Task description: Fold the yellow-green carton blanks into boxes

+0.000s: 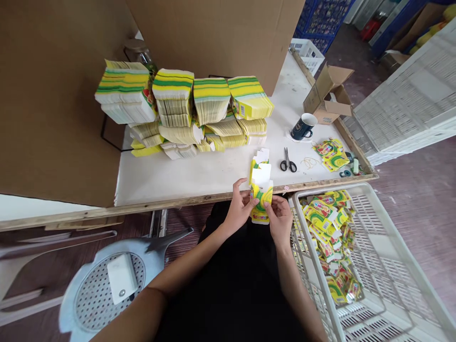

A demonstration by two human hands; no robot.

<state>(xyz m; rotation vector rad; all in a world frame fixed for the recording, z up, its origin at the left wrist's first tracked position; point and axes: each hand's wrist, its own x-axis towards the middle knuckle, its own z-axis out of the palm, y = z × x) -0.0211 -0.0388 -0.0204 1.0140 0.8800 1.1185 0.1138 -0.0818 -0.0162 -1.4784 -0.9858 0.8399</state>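
Head-camera view: at the edge of a white table [221, 175], a left hand [239, 207] and a right hand [280, 219] hold a yellow-and-green carton [261, 190] between them, its white flap pointing away. Thin card like this could crease if the thumbs pressed unevenly, and a careless tug might catch the second carton [255, 161] just beyond; whether the two touch cannot be told. The piled card stacks [210, 102], ahead and to the left of the hands, look liable to slide if knocked. Both forearms angle inward, thumbs on the near face, other fingers mostly tucked behind, the left index finger raised clear. Each hand is partly closed in a light pinch. Just right of the right hand stands a crate [317, 266] holding more cartons.
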